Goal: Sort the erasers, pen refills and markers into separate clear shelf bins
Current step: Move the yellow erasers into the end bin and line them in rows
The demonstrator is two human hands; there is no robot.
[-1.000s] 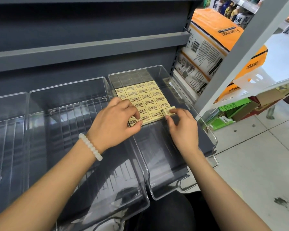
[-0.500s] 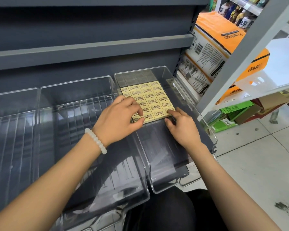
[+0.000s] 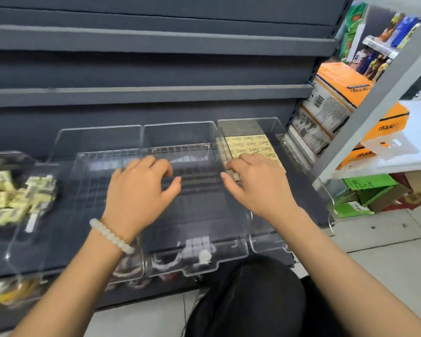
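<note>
Yellow wrapped erasers (image 3: 252, 145) lie in neat rows at the back of the rightmost clear bin (image 3: 299, 156). My right hand (image 3: 258, 183) hovers over the front edge of those rows, fingers loosely bent, holding nothing. My left hand (image 3: 141, 188), with a white bead bracelet, hovers over the middle clear bin (image 3: 204, 261), fingers loosely curled and empty. A loose heap of yellow erasers (image 3: 17, 195) lies in a bin at the far left. No pen refills or markers are visible.
Another clear bin (image 3: 66, 166) stands left of the middle one. Dark grey shelves (image 3: 144, 92) rise behind. Orange-and-white boxes (image 3: 336, 105) stack at the right beside a grey upright post (image 3: 374, 93). Green boxes (image 3: 367, 190) sit on the tiled floor.
Both hands have drawn back from the eraser rows; the left hand moved left over the middle bin. The view swung left, bringing the far-left heap of erasers into sight.
</note>
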